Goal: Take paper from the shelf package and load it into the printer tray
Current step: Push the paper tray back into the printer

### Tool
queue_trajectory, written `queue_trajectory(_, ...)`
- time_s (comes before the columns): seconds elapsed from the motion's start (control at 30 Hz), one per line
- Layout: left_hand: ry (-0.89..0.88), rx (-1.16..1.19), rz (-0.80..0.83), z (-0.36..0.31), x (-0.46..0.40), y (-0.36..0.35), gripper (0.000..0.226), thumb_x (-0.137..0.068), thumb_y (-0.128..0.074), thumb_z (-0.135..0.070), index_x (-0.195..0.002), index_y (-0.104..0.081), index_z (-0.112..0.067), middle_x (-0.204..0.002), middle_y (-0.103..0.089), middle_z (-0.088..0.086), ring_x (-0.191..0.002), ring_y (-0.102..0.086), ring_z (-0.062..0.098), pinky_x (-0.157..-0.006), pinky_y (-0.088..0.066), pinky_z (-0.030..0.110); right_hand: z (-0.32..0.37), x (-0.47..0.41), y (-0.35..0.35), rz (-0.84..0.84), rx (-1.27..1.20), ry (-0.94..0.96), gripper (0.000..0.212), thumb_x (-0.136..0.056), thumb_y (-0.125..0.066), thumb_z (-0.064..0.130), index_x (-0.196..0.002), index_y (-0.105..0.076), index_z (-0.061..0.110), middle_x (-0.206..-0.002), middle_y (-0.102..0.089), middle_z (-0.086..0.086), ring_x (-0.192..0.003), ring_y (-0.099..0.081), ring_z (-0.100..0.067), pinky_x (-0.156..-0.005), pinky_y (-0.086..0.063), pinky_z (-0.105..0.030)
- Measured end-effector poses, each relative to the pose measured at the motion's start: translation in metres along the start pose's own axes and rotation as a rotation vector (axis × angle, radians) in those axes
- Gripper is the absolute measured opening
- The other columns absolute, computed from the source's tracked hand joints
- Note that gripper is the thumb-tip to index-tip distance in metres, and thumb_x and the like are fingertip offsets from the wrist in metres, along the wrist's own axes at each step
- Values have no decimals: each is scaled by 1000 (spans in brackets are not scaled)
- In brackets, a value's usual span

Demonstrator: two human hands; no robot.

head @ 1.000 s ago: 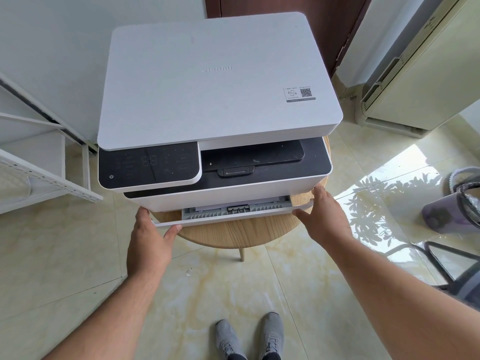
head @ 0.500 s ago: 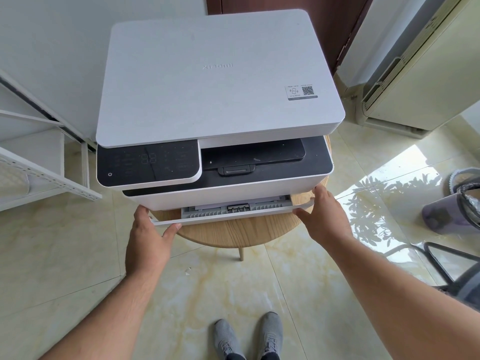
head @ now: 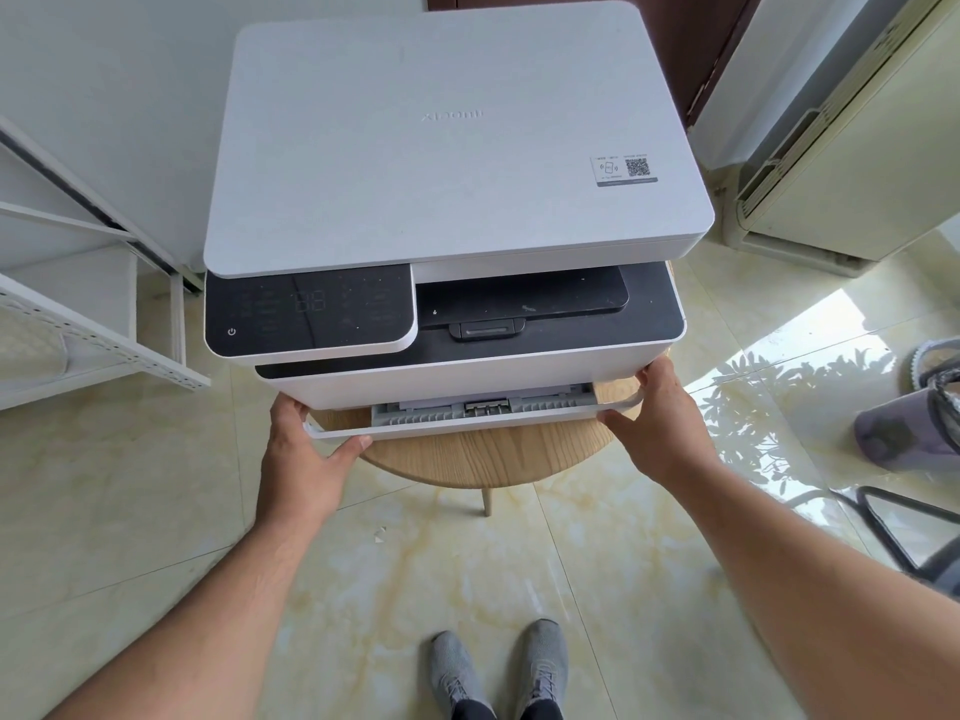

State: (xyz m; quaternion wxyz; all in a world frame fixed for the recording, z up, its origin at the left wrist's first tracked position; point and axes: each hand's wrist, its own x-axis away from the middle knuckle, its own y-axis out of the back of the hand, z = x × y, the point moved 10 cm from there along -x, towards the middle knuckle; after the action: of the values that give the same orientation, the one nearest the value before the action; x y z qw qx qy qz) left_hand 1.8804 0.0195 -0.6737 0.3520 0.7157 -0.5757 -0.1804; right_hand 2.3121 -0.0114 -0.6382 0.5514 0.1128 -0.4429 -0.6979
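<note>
A white printer (head: pixel 457 148) with a black control panel sits on a small round wooden table (head: pixel 483 454). Its paper tray (head: pixel 467 420) sticks out a short way at the bottom front, showing a grey ribbed inside with no paper visible. My left hand (head: pixel 301 449) grips the tray's left front corner, thumb under the lip. My right hand (head: pixel 660 428) holds the tray's right front corner. No paper package is in view.
A white metal shelf (head: pixel 78 324) stands at the left. A cream standing air conditioner (head: pixel 852 148) is at the back right. A purple bucket (head: pixel 904 428) and a dark frame (head: pixel 904 532) sit at the right. My grey shoes (head: pixel 498 667) are on the tiled floor.
Both hands have stayed on the tray's corners. The tray looks about as far out as before; the view has shifted slightly closer.
</note>
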Motion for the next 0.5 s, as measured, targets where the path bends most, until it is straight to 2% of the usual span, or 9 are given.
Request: queue_trajectory(0.5,-31,24,-54,1,-3,-1,74,-74,-91,-29,-128,-40,-22,-128,-61,1,-112,-60,25,-84,-49,35,-1,-1,0,-37,-21,-26,67,-89,-80,16,-144,-42,20,-143,-63,-2,-129,-59,-33,-100,-53,-46)
